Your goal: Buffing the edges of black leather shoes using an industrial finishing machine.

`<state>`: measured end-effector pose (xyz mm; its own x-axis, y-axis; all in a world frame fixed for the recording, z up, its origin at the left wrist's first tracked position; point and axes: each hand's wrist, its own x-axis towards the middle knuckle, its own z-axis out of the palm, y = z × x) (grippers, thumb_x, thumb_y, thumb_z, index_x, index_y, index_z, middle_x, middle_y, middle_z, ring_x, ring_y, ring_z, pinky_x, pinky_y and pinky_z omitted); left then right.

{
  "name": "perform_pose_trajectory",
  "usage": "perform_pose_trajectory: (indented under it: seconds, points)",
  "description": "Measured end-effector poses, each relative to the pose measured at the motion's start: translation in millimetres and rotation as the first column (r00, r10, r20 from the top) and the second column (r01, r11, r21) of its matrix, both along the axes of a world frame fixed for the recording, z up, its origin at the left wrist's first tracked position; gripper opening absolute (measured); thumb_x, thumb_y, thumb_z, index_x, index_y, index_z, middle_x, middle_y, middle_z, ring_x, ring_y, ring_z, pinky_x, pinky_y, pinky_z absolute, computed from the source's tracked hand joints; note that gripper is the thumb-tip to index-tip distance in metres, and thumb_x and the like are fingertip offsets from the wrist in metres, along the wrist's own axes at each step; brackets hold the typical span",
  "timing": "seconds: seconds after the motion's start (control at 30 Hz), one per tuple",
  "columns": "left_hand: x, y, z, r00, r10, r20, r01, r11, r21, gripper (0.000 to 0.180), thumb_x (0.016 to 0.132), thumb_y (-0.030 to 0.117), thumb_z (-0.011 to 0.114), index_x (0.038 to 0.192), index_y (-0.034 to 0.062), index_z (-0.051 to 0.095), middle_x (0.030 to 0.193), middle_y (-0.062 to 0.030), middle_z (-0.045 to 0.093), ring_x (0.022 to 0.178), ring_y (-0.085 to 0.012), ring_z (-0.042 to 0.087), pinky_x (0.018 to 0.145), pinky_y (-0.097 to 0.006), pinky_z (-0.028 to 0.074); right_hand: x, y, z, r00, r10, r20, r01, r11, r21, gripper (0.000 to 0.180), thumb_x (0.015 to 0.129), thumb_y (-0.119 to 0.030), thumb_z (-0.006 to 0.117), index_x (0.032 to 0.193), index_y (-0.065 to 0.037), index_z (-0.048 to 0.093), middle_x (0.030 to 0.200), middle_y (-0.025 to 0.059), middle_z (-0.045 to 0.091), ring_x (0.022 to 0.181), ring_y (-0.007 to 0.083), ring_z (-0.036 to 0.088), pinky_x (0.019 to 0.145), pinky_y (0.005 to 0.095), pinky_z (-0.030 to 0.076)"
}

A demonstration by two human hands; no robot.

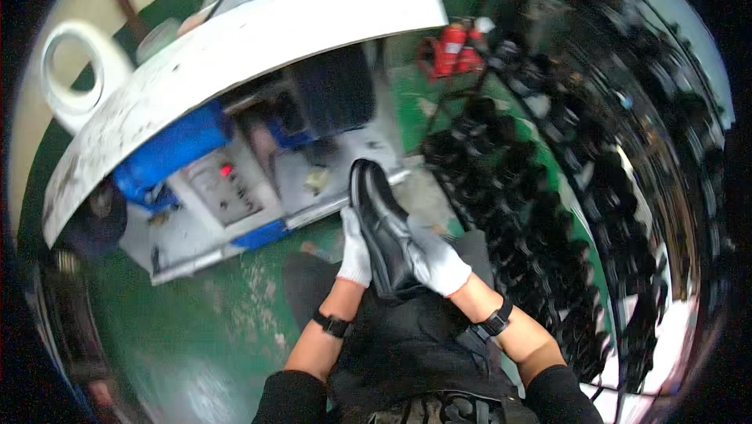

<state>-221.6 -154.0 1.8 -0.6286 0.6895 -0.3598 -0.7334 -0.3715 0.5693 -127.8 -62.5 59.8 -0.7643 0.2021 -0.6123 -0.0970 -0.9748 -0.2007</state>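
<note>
A black leather shoe (377, 224) is held over my lap, its toe pointing up and away and its sole turned to the left. My left hand (355, 250), in a white knitted glove, presses along the sole side. From the other side my right hand (439, 258), gloved the same way, grips the upper near the opening. The shoe sits between both palms; some fingers are hidden behind it or blurred.
Ahead stands a white machine (258, 40) with a curved top and a control panel (223, 185) with a red light. Racks of black shoes (501, 165) fill the right side. Red fire extinguishers (453, 46) stand behind. The floor (211, 330) is worn green.
</note>
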Motion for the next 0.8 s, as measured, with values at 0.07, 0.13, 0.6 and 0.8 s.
perform_pose_trajectory:
  seconds: [0.07,0.13,0.6,0.8]
  points:
    - [-32,-8,-14,0.990,0.111,0.090,-0.124,0.980,0.154,0.075,0.088,0.069,0.038,0.135,0.0119,0.044,0.121,-0.0109,0.057,0.102,-0.0246,0.057,0.093,-0.039,0.048,-30,-7,-13,0.960,0.279,-0.003,-0.187,0.650,0.736,0.026,0.100,-0.014,0.041,0.120,-0.003,0.055,0.103,0.0113,0.064,0.090,0.0165,0.059,0.077,0.0260,0.048]
    - [-58,-3,-18,0.978,0.198,0.062,-0.205,0.965,0.160,0.074,0.088,0.067,0.038,0.136,0.0110,0.043,0.122,-0.0107,0.057,0.102,-0.0243,0.057,0.094,-0.039,0.048,-60,7,-61,0.949,0.303,-0.087,-0.165,0.711,0.684,0.029,0.099,-0.014,0.043,0.122,0.002,0.051,0.102,0.0129,0.062,0.088,0.0197,0.058,0.078,0.0282,0.049]
    - [-183,61,-43,0.961,0.163,0.224,-0.216,0.948,0.234,0.074,0.088,0.067,0.041,0.130,0.0063,0.050,0.125,-0.0079,0.058,0.109,-0.0253,0.058,0.094,-0.035,0.047,-199,70,-78,0.600,0.202,-0.774,-0.353,0.935,-0.030,0.032,0.099,-0.023,0.043,0.121,-0.001,0.053,0.117,0.0154,0.061,0.103,0.0245,0.060,0.096,0.0376,0.045]
    - [-226,34,-59,0.952,0.293,0.089,-0.292,0.956,-0.018,0.067,0.091,0.061,0.041,0.130,0.0069,0.051,0.123,-0.0083,0.059,0.107,-0.0262,0.059,0.092,-0.036,0.049,-226,49,-97,0.985,0.037,-0.166,0.111,0.601,0.791,0.021,0.093,-0.016,0.045,0.106,-0.005,0.058,0.103,0.0139,0.064,0.088,0.0273,0.061,0.084,0.0388,0.049]
